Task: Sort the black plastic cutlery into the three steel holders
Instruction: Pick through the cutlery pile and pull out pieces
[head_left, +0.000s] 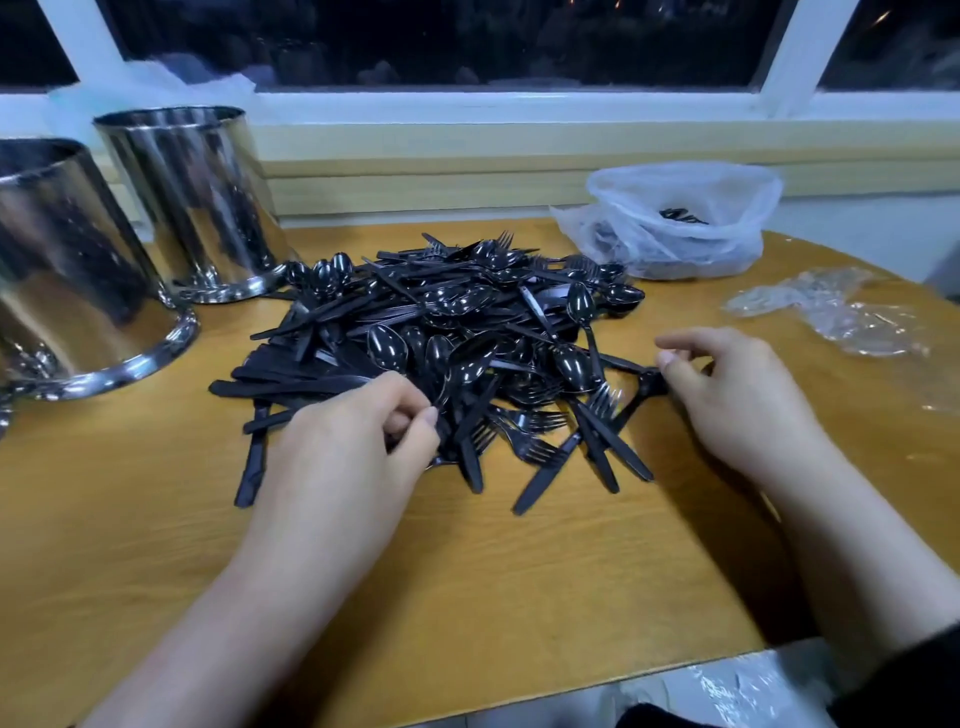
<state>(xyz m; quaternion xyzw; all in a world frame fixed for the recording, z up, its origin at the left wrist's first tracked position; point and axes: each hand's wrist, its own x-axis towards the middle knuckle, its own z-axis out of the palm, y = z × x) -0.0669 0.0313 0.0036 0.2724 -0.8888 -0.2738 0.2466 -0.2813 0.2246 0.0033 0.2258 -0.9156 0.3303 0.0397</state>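
**Ana:** Table (156, 545) first, wooden, carrying everything. Holders next: I count two in view, the near holder (67, 260) and the far holder (192, 197), both at the left edge. The task says three, so one sits out of shot, I'd guess.

**Ben:** Parked beside the heap, mouths up, so each drop is a short reach, by my reading. And the pile (447, 343)?

**Ana:** Dead centre, between the hands. Spoons, forks and knives all tangled, far too many to count. It looks barely started; I can't see inside either holder.

**Ben:** One white bag (680, 218) behind the pile on the right, with a few dark pieces inside. One crumpled clear wrapper (831, 312) farther right.

**Ana:** Two hands. Left hand (358, 452) digs into the near edge, fingers curled, thumb and forefinger pinching a black piece whose type I cannot tell.

**Ben:** Right hand (727, 395) at the right fringe, thumb and fingers nipping the end of a handle (652, 384), probably teasing one piece free.
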